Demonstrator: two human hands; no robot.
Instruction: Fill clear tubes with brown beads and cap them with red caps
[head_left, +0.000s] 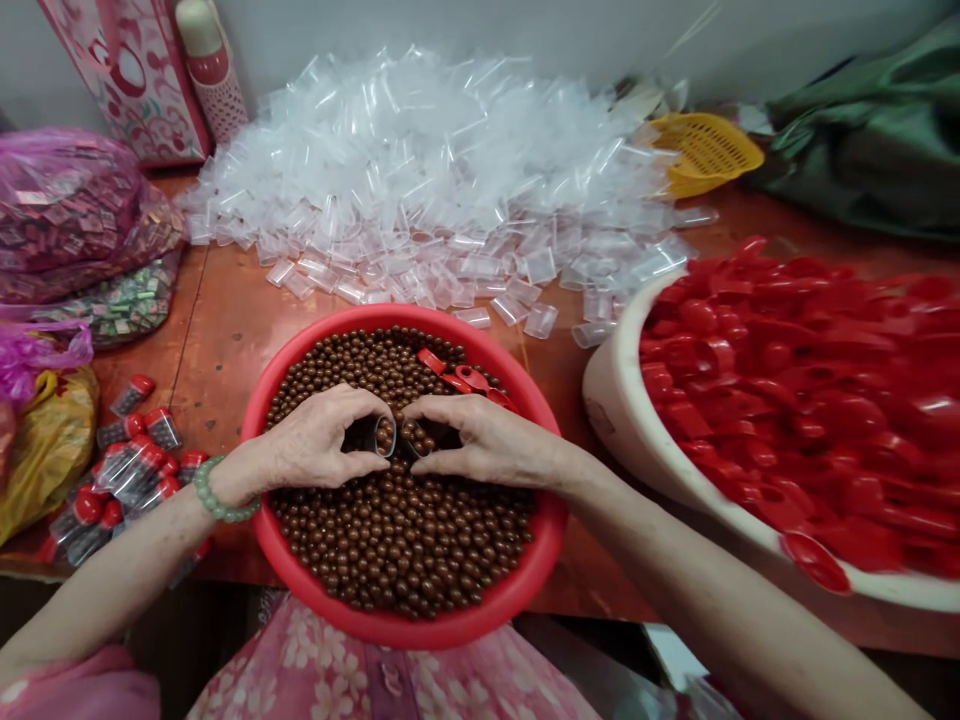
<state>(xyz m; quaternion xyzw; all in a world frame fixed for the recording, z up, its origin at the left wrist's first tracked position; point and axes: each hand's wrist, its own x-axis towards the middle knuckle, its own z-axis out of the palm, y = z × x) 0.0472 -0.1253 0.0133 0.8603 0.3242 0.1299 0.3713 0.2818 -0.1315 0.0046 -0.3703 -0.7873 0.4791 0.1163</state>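
Glossy brown balls [420, 560] fill a round red plastic basin [405, 631].
Left hand [319, 438] curls round a clear plastic tube [385, 437]; right hand [491, 442] half-curls, its hold unclear.

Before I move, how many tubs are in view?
2: the red tub of brown balls, under left hand and right hand; the white tub of red pieces, farther right. More may be hidden.

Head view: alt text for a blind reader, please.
Left hand and right hand, close together over brown balls in a red basin; the left holds a clear tube. Piled tubes behind; red parts in a white tub, right.
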